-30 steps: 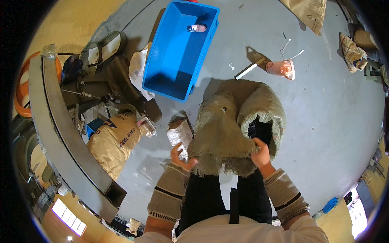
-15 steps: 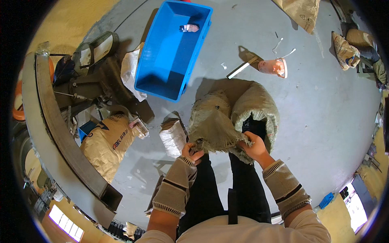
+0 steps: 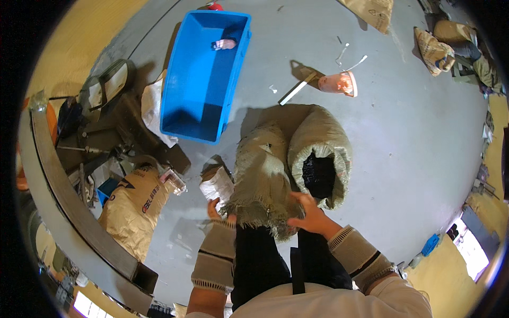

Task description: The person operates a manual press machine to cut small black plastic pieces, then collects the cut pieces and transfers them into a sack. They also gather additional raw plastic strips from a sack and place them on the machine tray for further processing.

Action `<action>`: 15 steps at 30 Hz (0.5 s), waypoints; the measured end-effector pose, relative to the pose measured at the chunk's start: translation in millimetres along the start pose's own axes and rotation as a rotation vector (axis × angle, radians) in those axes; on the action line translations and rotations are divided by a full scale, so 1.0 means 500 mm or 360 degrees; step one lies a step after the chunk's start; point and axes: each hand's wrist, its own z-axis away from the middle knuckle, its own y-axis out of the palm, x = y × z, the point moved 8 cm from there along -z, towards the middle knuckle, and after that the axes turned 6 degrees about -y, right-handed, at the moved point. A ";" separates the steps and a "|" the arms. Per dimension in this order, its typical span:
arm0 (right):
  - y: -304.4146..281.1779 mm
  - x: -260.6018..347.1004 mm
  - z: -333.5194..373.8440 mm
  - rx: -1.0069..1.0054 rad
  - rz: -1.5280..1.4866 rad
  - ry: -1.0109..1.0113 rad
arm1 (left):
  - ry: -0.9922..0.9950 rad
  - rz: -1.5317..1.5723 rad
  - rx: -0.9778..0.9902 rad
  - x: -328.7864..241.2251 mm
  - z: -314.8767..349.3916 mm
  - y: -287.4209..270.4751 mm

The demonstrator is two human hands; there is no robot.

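Observation:
Two woven sacks stand side by side at my feet. The left sack (image 3: 261, 175) has a frayed mouth that hangs down toward my legs. The right sack (image 3: 323, 135) gapes, with something black and shiny (image 3: 319, 177) inside. My left hand (image 3: 218, 211) is at the left edge of the frayed cloth, fingers apart, partly hidden by the cloth. On the other side, my right hand (image 3: 312, 214) has its thumb and fingers spread beside the frayed edge; whether it touches the cloth I cannot tell. A white wrapped bundle (image 3: 216, 185) lies just beyond my left hand.
A blue bin (image 3: 199, 74) with a small pinkish item in it stands at far left. Beyond the sacks lie a pale-handled brush-like tool (image 3: 298, 88) and an orange-pink cup (image 3: 338, 84). A brown paper sack (image 3: 135, 206) and a curved metal beam (image 3: 79, 201) flank my left.
Both hands have let go of the left sack's frayed mouth, and the cloth has dropped lower toward my legs. My hands have moved apart from the edge; the whole view has shifted slightly.

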 end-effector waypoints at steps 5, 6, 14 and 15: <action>-0.151 -0.194 0.203 -0.1324 -0.0061 0.1071 | 0.1088 -0.0270 0.0598 -0.418 0.139 -0.063; -0.154 -0.226 0.223 -0.1332 -0.0001 0.1174 | 0.1248 0.0016 0.0880 -0.482 0.151 -0.031; -0.003 -0.522 0.172 -0.1046 -0.1848 0.1565 | -0.0165 -0.1179 0.1270 -0.418 -0.014 0.492; 0.017 -0.556 0.172 -0.1046 -0.1905 0.1640 | -0.0277 -0.1240 0.1297 -0.387 -0.012 0.528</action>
